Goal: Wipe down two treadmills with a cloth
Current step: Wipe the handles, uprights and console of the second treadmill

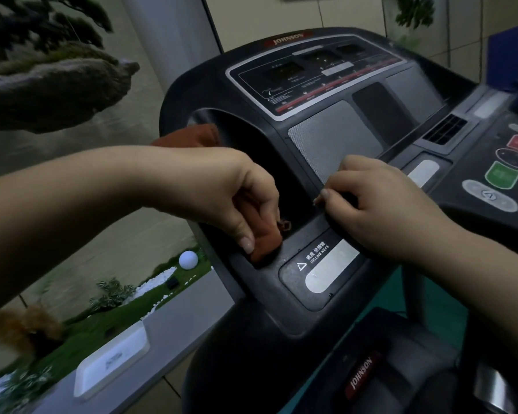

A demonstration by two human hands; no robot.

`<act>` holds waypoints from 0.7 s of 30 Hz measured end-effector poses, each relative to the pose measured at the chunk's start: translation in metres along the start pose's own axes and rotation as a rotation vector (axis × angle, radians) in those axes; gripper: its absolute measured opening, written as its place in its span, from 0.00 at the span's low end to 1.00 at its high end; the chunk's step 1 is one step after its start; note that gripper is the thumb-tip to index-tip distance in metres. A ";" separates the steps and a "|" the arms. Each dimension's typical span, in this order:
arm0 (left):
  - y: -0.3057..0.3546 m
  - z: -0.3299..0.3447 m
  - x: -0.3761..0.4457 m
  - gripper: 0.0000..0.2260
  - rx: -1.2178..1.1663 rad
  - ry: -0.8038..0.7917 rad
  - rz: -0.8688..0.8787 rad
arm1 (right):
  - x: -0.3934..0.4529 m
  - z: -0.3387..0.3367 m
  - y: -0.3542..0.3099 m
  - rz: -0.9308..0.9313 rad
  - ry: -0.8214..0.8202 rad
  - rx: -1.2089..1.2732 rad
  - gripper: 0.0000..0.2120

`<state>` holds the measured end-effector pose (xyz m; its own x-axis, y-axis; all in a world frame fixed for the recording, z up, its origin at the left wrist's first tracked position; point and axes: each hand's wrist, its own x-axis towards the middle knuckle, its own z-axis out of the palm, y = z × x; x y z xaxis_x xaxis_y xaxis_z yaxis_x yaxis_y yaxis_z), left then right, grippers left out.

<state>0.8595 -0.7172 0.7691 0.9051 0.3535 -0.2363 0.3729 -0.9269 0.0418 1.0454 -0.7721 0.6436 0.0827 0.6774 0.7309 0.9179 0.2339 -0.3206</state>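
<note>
A black treadmill console (320, 138) fills the middle and right of the head view. My left hand (237, 192) grips a rust-brown cloth (265, 240) and presses it on the console's left lower edge, beside the incline keys panel (320, 267). More of the cloth shows behind my wrist, near the dark cup recess. My right hand (383, 207) rests on the console just right of the recess, fingers curled over the ledge below the grey speaker grille (332, 138). It holds nothing that I can see.
Red and green buttons (512, 162) sit at the console's right. The treadmill's lower frame with a red logo (361, 373) lies below. On the left, a ledge holds a white tray (111, 360), a white ball lamp (188, 259) and small plants. A wall mural and a pillar stand behind.
</note>
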 end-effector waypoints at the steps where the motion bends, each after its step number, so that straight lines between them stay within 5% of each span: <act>1: -0.001 0.000 -0.001 0.11 -0.014 0.007 0.013 | 0.000 0.000 0.000 -0.002 -0.002 -0.003 0.16; 10: 0.002 0.009 0.017 0.12 -0.034 0.154 -0.015 | -0.001 -0.003 -0.001 0.055 0.022 0.069 0.07; 16: 0.006 0.013 0.049 0.08 -0.072 0.330 -0.073 | -0.003 -0.005 -0.001 0.104 0.026 0.138 0.12; 21: -0.001 -0.005 0.023 0.10 0.041 -0.013 -0.118 | -0.003 -0.005 0.000 0.101 -0.007 0.151 0.14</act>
<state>0.8804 -0.7075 0.7687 0.8528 0.4586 -0.2498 0.4673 -0.8837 -0.0269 1.0467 -0.7773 0.6443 0.1689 0.7073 0.6864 0.8361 0.2659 -0.4798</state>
